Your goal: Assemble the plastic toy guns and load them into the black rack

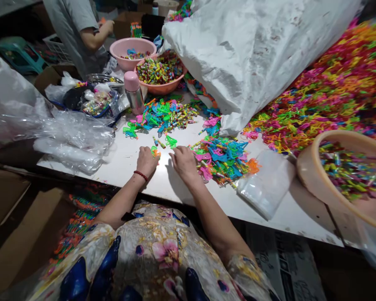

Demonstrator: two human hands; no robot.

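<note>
My left hand [147,162], with a red bead bracelet at its wrist, is closed on a small orange and green plastic piece [156,152]. To its right, my right hand [184,164] is held over the white table with its fingers loosely bent and slightly apart; I see nothing in it. Just beyond its fingertips lies a green plastic piece [171,141]. Small striped tubes [159,143] lie between and ahead of the hands. Beside my right hand spreads a pile of blue, pink and green plastic pieces [221,156].
Farther back are another mixed pile [163,115], a pink-capped flask [133,92] and filled basins [159,88]. Clear bags [77,140] lie left; a bag stack [266,182] and a peach basin [310,167] stand right. A white sack [238,54] adjoins a colourful heap [338,92]. A co-worker [78,37] stands back left.
</note>
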